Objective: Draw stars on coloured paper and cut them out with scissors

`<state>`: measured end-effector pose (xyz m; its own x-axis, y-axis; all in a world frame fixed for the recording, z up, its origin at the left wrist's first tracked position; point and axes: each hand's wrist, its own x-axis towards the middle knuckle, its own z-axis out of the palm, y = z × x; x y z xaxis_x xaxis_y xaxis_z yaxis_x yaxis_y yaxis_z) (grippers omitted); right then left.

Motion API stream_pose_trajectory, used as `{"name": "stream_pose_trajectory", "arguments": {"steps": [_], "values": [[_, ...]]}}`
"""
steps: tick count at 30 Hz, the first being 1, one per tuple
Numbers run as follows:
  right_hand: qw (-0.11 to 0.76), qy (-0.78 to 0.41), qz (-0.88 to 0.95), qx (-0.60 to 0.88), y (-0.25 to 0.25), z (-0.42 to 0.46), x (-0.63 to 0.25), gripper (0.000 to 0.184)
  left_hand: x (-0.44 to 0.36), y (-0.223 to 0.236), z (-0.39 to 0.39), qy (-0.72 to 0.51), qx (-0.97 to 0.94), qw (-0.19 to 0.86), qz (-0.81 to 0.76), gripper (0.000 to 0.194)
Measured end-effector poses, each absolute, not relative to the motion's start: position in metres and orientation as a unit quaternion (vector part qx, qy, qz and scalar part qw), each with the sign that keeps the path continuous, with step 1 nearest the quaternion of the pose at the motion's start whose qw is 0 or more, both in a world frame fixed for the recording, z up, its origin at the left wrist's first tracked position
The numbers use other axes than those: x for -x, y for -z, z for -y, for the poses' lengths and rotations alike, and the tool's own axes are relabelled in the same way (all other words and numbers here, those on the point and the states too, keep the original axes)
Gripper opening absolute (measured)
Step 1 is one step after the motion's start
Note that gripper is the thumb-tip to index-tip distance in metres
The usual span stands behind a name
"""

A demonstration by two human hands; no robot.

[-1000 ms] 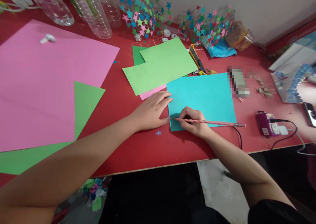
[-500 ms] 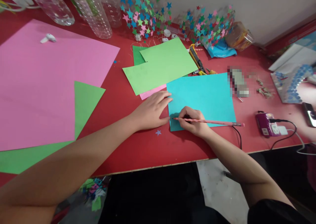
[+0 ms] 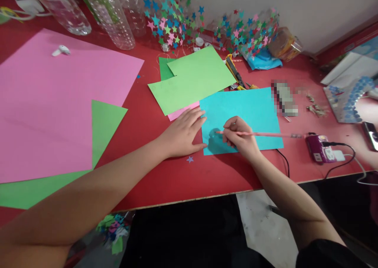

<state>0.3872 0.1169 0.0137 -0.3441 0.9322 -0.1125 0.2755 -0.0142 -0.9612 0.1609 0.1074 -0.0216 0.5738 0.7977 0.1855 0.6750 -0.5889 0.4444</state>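
A sheet of turquoise paper lies on the red table. My left hand rests flat at the paper's left edge, fingers spread, with the fingertips and thumb tip on the sheet. Over the paper's lower middle, my right hand grips a pink pencil, its tip pointing left and its eraser end to the right. A shadow under the tip suggests the pencil is lifted off the sheet. Just below my left thumb lies a small lilac star.
Light green paper lies beyond, beside a yellow-and-black cutter. Large pink paper covers the left. Plastic bottles and star-covered clear containers stand at the back. A purple plug adapter sits at right.
My right hand has moved up and to the right with the pencil, whose tip has left the paper's lower left edge. My left hand stays nearly in place.
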Motion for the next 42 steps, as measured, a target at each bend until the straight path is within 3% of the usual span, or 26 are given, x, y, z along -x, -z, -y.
{"name": "stream_pose_trajectory", "arguments": {"steps": [5, 15, 29, 42], "values": [[0.201, -0.518, 0.724, 0.408, -0.023, -0.105, -0.39, 0.002, -0.162, 0.021, -0.109, -0.163, -0.868, 0.164, -0.438, 0.079], [0.232, -0.432, 0.773, 0.403, -0.002, -0.098, -0.387, 0.008, -0.16, 0.018, -0.108, -0.182, -0.863, 0.182, -0.434, 0.075], [0.219, -0.435, 0.788, 0.376, -0.001, -0.099, -0.387, 0.011, -0.16, 0.018, -0.108, -0.176, -0.863, 0.18, -0.438, 0.077], [0.256, -0.404, 0.761, 0.439, 0.003, -0.097, -0.382, 0.013, -0.16, 0.021, -0.109, -0.182, -0.864, 0.175, -0.435, 0.076]]}}
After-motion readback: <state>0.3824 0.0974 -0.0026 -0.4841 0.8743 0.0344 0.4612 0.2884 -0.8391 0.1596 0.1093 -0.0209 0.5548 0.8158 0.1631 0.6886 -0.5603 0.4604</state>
